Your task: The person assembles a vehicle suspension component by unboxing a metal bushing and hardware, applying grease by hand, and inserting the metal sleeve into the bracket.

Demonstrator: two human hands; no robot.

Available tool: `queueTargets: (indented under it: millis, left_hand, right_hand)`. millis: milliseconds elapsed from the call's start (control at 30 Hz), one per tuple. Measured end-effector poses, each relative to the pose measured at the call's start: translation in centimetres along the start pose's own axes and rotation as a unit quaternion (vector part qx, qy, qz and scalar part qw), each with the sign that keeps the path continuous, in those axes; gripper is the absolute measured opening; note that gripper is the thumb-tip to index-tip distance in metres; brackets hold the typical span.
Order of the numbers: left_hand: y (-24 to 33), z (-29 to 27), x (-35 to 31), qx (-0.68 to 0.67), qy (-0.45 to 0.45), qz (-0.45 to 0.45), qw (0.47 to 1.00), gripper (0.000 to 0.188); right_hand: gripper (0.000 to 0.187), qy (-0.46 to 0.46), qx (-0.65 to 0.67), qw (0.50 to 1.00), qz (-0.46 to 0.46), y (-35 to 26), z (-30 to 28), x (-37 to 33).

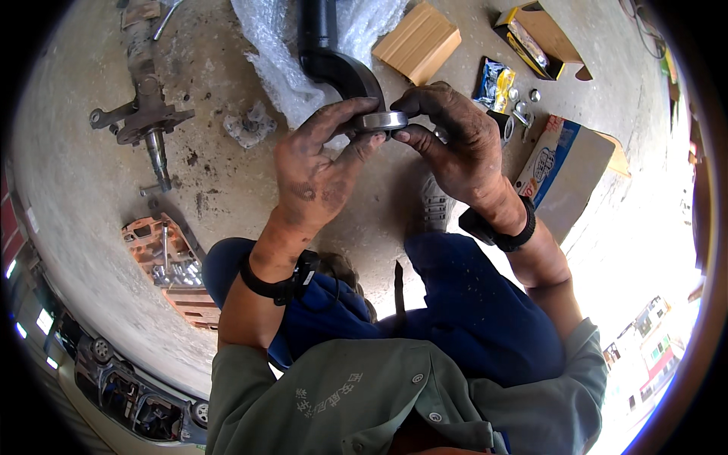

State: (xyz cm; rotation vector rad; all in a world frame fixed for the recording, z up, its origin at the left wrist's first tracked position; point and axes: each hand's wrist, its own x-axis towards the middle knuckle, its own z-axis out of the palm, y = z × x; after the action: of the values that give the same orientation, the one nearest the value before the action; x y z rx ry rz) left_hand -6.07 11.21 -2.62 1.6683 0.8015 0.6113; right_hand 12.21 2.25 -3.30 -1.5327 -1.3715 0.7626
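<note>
My left hand (322, 167) and my right hand (459, 140) are both closed on a shiny metal ring that looks like a bearing (384, 120). Thumbs and forefingers pinch it from either side; its bright outer rim faces me, and its far side is hidden. Both hands are smeared with dark grease. Just beyond them lies a bent, glossy black metal beam (341, 70), apart from or behind the ring; I cannot tell whether they touch. Bubble wrap (280, 72) is spread under the beam.
At left lie a greasy axle part with a spindle (154, 144) and an orange socket case (144, 241). A brown cardboard box (418, 44), an opened yellow-black box (557, 45), a blue-yellow packet (494, 85) and a larger carton (572, 178) stand to the right.
</note>
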Motion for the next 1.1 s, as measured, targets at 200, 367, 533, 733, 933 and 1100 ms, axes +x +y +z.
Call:
queueTargets:
  millis: [200, 367, 533, 733, 933, 1100]
  left_hand:
    - [-0.4, -0.1, -0.2, -0.039, 0.0, -0.038, 0.999, 0.032]
    - [-0.6, 0.1, -0.4, -0.079, 0.01, -0.053, 0.995, 0.032]
    - [-1.1, 0.3, -0.3, -0.071, 0.013, -0.047, 0.996, 0.03]
    - [-1.1, 0.8, -0.5, -0.129, 0.011, -0.095, 0.987, 0.028]
    - [-1.4, 2.9, -1.8, -0.199, -0.092, -0.192, 0.957, 0.032]
    - [-2.7, 6.1, -3.1, -0.227, -0.223, -0.286, 0.904, 0.034]
  right_hand:
    - [0.031, 0.009, 0.005, 1.0, 0.006, 0.2, 0.3, 0.1]
    - [0.031, 0.009, 0.009, 1.0, 0.005, 0.3, 0.4, 0.2]
    - [0.031, 0.001, -0.013, 1.0, -0.001, 0.3, 0.3, 0.2]
    - [0.028, -0.023, 0.006, 0.997, 0.075, 0.3, 0.3, -0.4]
    - [0.025, -0.03, -0.028, 0.994, 0.105, 0.9, -0.6, -3.6]
    - [0.028, -0.097, -0.041, 0.967, 0.233, 2.6, -3.6, -9.1]
